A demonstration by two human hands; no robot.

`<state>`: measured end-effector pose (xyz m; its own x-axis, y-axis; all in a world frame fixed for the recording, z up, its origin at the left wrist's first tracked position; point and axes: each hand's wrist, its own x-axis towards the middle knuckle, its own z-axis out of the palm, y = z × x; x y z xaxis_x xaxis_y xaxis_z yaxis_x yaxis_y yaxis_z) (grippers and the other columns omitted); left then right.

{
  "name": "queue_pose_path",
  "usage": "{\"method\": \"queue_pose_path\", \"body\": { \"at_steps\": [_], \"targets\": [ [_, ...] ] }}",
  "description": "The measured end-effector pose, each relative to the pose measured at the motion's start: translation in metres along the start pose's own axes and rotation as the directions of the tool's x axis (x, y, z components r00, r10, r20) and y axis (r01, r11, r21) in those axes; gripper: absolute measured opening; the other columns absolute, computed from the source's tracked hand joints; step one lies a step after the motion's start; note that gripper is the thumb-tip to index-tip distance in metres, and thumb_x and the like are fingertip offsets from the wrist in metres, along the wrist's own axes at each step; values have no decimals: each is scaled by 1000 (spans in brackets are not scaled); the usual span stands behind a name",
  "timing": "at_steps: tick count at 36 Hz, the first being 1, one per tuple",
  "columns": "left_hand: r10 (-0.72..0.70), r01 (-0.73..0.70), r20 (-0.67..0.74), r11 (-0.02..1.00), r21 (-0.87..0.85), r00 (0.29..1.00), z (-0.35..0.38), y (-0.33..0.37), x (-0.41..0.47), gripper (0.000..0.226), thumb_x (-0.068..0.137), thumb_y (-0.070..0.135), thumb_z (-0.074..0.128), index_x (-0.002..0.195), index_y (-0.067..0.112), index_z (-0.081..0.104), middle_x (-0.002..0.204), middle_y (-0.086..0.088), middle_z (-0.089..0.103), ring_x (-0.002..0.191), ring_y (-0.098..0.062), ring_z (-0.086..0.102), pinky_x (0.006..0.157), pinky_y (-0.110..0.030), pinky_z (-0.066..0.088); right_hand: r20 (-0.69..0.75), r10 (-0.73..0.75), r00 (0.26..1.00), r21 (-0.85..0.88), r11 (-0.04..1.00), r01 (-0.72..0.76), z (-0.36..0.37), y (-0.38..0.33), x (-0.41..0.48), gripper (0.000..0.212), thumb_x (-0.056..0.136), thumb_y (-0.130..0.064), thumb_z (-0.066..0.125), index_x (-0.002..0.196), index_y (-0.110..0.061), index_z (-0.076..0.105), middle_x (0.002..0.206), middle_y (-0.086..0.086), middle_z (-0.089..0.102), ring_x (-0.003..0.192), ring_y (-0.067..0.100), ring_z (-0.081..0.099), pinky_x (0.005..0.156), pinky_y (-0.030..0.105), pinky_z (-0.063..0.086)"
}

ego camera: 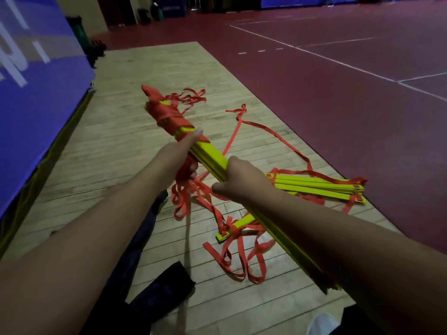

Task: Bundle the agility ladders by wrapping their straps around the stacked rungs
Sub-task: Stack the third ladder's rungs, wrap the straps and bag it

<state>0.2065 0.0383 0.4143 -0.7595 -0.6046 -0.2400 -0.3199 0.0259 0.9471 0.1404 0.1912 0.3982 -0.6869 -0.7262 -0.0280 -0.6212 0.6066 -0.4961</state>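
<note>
Left hand (186, 152) gripped rung stack (210, 157) beside wrapped straps (169, 117); right hand (239, 178), I noted, clasped same stack.

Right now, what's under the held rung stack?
Under the held rung stack, loose red straps hang to the wooden floor, beside a second rung stack. The right forearm covers the near end and floor beneath.

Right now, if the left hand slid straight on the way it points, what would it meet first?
The red strap wrap wound round the far part of the yellow rung stack. The left hand grips that stack, one fingertip stretched toward the wrap's near edge; whether it already touches is unclear.
</note>
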Motion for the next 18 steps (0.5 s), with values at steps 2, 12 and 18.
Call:
{"method": "queue_pose_path", "body": {
  "at_steps": [2,12,18],
  "targets": [
    [-39,26,-89,989,-144,995,6,0,1,49,92,57,56,74,12,51,45,-2,46,39,-19,47,49,-25,38,18,-19,1000,6,1000,19,-1,-2,1,43,89,-47,67,104,-17,41,83,-1,52,69,11,53,55,28,42],
    [285,-312,-139,917,-248,948,6,8,-1,54,94,60,51,67,13,56,50,-4,43,44,-19,43,49,-29,37,389,-214,896,714,685,-146,-26,16,7,54,84,-33,77,129,-10,58,116,13,70,104,33,71,95,51,57],
    [300,-299,-26,933,-200,954,2,10,0,54,92,65,49,85,13,64,69,-8,65,64,-26,63,63,-34,53,574,-366,733,748,598,-287,-28,16,1,20,97,-21,58,105,-4,53,85,12,66,68,23,63,67,34,55]
  ]
}}
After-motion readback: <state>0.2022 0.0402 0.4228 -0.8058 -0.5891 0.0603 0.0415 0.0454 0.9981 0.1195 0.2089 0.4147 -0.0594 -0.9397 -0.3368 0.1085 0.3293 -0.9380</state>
